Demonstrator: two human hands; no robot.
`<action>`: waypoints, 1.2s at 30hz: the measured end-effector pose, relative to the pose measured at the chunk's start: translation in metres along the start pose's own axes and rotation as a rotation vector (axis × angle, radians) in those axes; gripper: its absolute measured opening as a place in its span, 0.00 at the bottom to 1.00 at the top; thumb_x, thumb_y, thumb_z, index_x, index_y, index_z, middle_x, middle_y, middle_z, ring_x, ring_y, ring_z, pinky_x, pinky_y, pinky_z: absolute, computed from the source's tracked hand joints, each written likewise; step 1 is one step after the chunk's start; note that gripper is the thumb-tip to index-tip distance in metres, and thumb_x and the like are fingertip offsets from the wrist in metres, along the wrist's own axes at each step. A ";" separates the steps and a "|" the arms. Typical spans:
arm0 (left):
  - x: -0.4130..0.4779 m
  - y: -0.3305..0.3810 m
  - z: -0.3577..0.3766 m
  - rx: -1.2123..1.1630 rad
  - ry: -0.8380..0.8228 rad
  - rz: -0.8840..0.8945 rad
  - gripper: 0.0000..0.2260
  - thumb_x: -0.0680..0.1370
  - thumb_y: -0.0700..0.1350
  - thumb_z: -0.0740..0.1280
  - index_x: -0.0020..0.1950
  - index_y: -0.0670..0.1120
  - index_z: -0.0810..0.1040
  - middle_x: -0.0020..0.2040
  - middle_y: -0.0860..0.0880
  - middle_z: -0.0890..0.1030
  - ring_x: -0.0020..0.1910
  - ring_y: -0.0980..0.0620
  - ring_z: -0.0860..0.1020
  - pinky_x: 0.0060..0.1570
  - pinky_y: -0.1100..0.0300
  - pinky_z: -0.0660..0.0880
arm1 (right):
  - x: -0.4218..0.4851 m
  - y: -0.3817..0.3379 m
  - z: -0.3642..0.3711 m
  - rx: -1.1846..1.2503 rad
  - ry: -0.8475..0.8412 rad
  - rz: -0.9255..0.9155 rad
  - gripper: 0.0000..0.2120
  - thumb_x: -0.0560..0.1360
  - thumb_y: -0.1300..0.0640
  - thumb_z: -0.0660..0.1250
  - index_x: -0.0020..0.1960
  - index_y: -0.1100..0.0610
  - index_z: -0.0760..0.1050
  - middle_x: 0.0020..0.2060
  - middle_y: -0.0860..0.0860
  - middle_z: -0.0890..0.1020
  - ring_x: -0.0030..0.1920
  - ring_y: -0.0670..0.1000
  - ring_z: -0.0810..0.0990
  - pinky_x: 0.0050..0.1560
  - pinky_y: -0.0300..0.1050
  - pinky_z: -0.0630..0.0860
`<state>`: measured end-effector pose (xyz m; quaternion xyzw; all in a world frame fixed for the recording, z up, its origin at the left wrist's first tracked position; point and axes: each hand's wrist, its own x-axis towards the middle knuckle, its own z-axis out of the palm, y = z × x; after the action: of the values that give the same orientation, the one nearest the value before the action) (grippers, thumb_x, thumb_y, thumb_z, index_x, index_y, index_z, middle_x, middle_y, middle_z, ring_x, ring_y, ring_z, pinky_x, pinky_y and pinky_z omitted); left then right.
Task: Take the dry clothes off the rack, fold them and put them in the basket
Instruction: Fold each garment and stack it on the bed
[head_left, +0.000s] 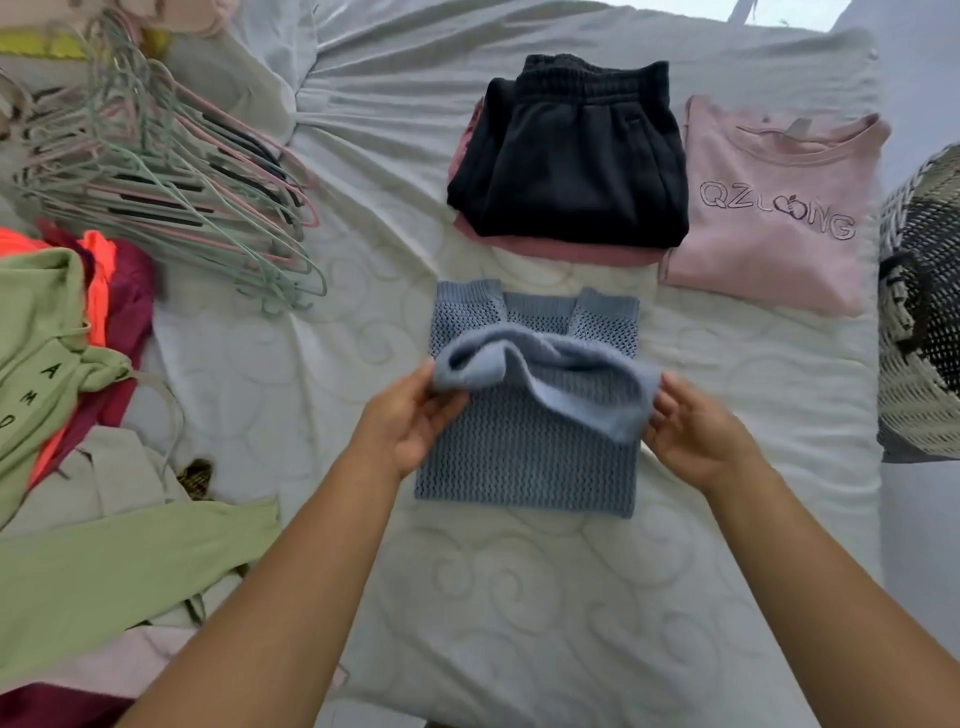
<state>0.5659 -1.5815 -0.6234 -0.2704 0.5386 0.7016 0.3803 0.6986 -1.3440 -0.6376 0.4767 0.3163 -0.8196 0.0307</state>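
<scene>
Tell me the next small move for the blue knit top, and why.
Probably lay the lifted band down toward the neckline, finishing the fold: left hand and right hand each pinch one end of that band on the blue knit top; it arches above the flat part.

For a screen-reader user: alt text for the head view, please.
Left hand and right hand pinch the raised edge of a blue knit top on a bed. Beyond lie folded black pants and a pink shirt; a woven basket is at right.
</scene>
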 end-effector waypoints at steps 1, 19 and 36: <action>0.007 0.006 0.005 -0.016 0.001 0.019 0.09 0.81 0.43 0.58 0.56 0.40 0.75 0.45 0.42 0.81 0.41 0.49 0.82 0.36 0.61 0.81 | 0.013 -0.003 0.002 0.000 0.030 -0.032 0.07 0.78 0.56 0.60 0.48 0.58 0.74 0.39 0.50 0.81 0.39 0.46 0.79 0.38 0.38 0.78; 0.030 -0.014 -0.017 0.574 -0.003 0.034 0.12 0.77 0.44 0.66 0.60 0.43 0.72 0.57 0.45 0.78 0.48 0.51 0.78 0.49 0.56 0.75 | 0.018 0.053 0.012 -0.499 0.247 -0.023 0.14 0.75 0.54 0.67 0.58 0.60 0.74 0.53 0.56 0.80 0.51 0.58 0.79 0.54 0.53 0.76; -0.015 -0.016 0.220 0.478 -0.475 0.181 0.24 0.77 0.34 0.62 0.71 0.51 0.63 0.58 0.50 0.77 0.52 0.54 0.79 0.49 0.61 0.78 | -0.070 -0.138 -0.099 -0.351 0.173 -0.382 0.27 0.52 0.43 0.79 0.48 0.49 0.76 0.48 0.54 0.83 0.43 0.54 0.82 0.34 0.47 0.81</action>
<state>0.5942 -1.3715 -0.5603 0.0460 0.6059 0.6298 0.4839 0.7634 -1.1974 -0.5484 0.4639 0.5393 -0.6994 -0.0694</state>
